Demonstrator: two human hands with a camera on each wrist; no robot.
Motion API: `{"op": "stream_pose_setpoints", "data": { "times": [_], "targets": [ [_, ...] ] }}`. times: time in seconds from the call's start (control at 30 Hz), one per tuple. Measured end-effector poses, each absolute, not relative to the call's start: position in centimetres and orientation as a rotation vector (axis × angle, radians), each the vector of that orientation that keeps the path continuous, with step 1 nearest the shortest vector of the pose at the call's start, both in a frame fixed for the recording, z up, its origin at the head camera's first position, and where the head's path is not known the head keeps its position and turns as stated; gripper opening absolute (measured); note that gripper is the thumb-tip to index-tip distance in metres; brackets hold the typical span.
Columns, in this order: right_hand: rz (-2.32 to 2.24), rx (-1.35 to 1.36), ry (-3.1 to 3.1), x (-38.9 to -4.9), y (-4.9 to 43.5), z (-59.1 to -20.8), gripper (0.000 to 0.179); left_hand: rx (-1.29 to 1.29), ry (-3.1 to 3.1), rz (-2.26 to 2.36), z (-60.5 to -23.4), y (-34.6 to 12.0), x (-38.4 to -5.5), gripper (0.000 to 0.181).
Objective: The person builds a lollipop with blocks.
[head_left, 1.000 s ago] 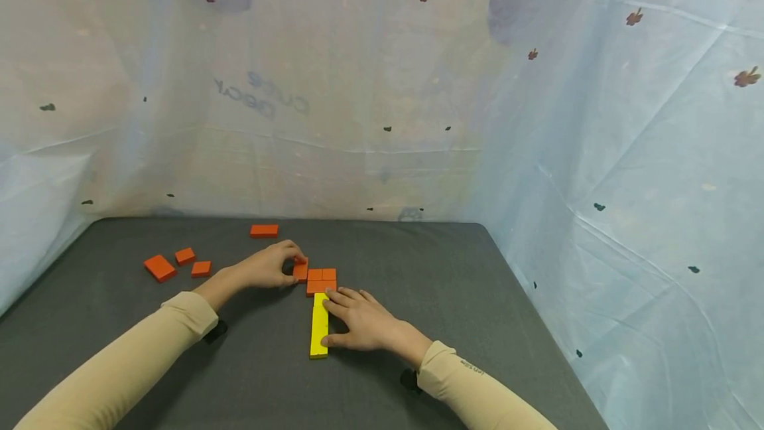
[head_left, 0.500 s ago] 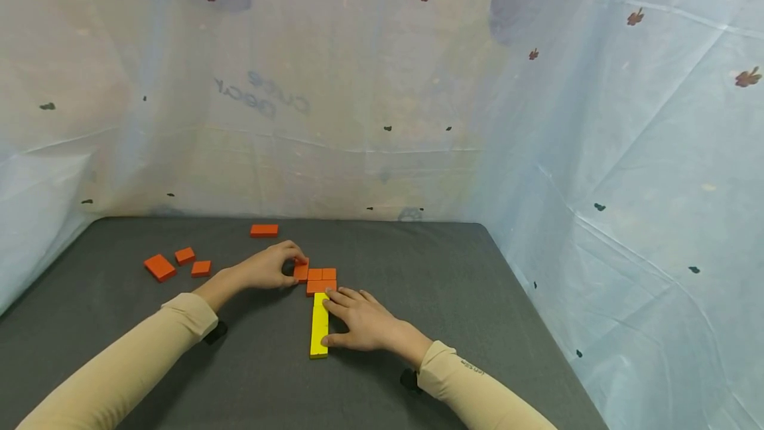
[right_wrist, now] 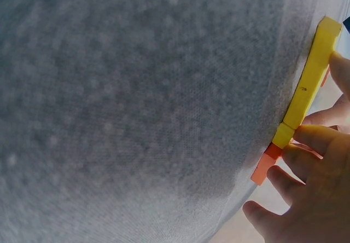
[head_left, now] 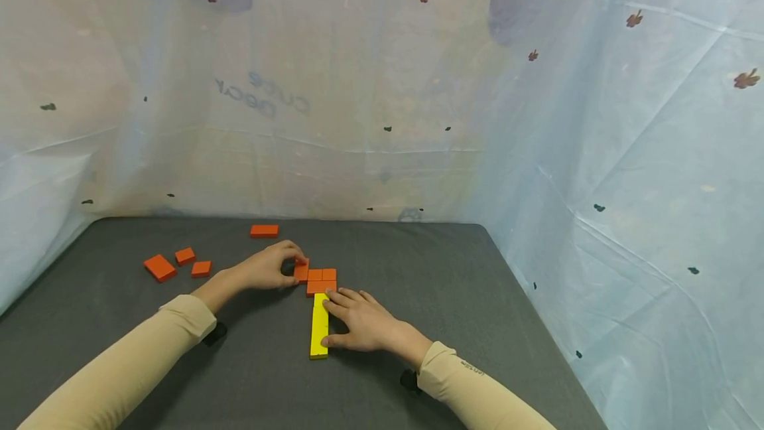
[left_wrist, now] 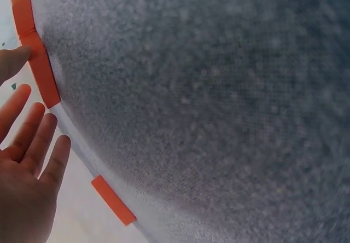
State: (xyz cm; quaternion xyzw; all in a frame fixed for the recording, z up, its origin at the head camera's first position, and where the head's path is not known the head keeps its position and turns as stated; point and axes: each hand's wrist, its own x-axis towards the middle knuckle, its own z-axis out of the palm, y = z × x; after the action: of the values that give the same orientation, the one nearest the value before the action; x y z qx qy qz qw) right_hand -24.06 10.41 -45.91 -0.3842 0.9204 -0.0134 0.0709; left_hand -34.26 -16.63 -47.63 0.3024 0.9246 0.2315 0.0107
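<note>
My left hand [head_left: 267, 267] pinches an orange block [head_left: 301, 273] between thumb and index finger, flat on the table. Right beside it, two small orange blocks [head_left: 321, 274] lie against a wider orange block [head_left: 318, 287]. A long yellow bar [head_left: 319, 332] extends toward me from that group, seemingly touching its near edge. My right hand [head_left: 365, 321] rests with fingers spread at the bar's right side, thumb and index fingertips on the bar. Another fingertip reaches the wider orange block. In the right wrist view, the yellow bar [right_wrist: 309, 79] appears made of more than one piece.
Loose on the left are a larger orange block [head_left: 160, 268] and two small orange blocks, one farther back [head_left: 185, 256], one nearer [head_left: 201, 269]. Another orange block [head_left: 264, 231] lies near the back edge. The grey table [head_left: 447, 284] meets a hanging translucent sheet [head_left: 358, 85].
</note>
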Motion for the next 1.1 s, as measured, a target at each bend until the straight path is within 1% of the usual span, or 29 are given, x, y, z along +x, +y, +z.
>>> {"op": "stream_pose_setpoints", "data": {
  "times": [0.2, 0.37, 0.6, 0.77, 0.9, 1.1],
  "targets": [
    [-0.063, -1.159, 2.756, -24.1, 10.5, -45.8, 0.077, 0.934, 2.923, 0.805, -47.0, -17.4, -34.2, 0.037],
    [-0.071, -1.16, 2.751, -24.0, 10.5, -45.7, 0.077, 0.863, 3.005, 0.849, -46.6, -18.7, -34.3, 0.037],
    [-0.088, -1.174, 2.745, -23.9, 10.5, -45.6, 0.076, 0.642, 3.131, 0.879, -46.4, -20.7, -34.7, 0.035],
    [-0.1, -1.168, 2.745, -24.1, 10.6, -45.7, 0.076, 0.492, 3.16, 0.926, -46.3, -21.4, -35.7, 0.039],
    [-0.087, -1.164, 2.752, -24.2, 10.6, -46.1, 0.077, 0.411, 3.162, 0.955, -46.6, -21.8, -36.5, 0.043],
    [-0.079, -1.161, 2.751, -24.2, 10.5, -46.2, 0.077, 0.301, 3.171, 0.948, -47.2, -22.4, -37.9, 0.04]
  ]
}}
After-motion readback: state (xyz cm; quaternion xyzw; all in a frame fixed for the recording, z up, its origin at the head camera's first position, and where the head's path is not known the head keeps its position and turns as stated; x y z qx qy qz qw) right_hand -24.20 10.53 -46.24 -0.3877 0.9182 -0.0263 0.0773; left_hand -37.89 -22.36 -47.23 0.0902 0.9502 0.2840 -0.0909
